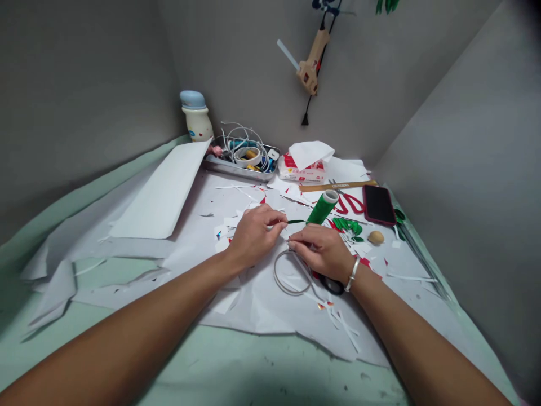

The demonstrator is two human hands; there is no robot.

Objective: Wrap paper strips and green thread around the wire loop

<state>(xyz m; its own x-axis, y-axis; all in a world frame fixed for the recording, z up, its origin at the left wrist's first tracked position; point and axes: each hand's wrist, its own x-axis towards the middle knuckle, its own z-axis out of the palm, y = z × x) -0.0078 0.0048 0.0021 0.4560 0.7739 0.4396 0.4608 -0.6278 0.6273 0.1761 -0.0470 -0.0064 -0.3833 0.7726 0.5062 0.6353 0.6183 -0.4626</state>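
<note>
**A:** Nearest first. What are the hands on?

**B:** On my head-camera feed, the left hand (253,237) has its fingertips (276,217) pressed together on a thin green strip (296,221). The right hand (321,252), a silver bangle (353,273) at its wrist, has its fingertips (293,243) bunched on the top of a thin wire loop (291,272). I can't tell if the strip and the wire touch; the fingers hide that spot.

**A:** Where does the loop sit?

**B:** Below the right fingertips, its lower curve over a white paper sheet (190,270) strewn with scraps. Black-handled scissors (332,285) lie just beside it, under the right hand.

**A:** Further out?

**B:** The strip points at an upright-leaning roll of green tape (322,207). Past that are green cut-out leaves (346,226), red-handled scissors (349,204), a small tan egg-shaped object (376,237), a phone in a red case (379,204) and a wooden ruler (338,186). Farthest back are a tissue packet (302,172), a steel tray (240,170) of white cables, a cream bottle (196,117) and a glue gun (310,62) hanging on the grey wall.
</note>
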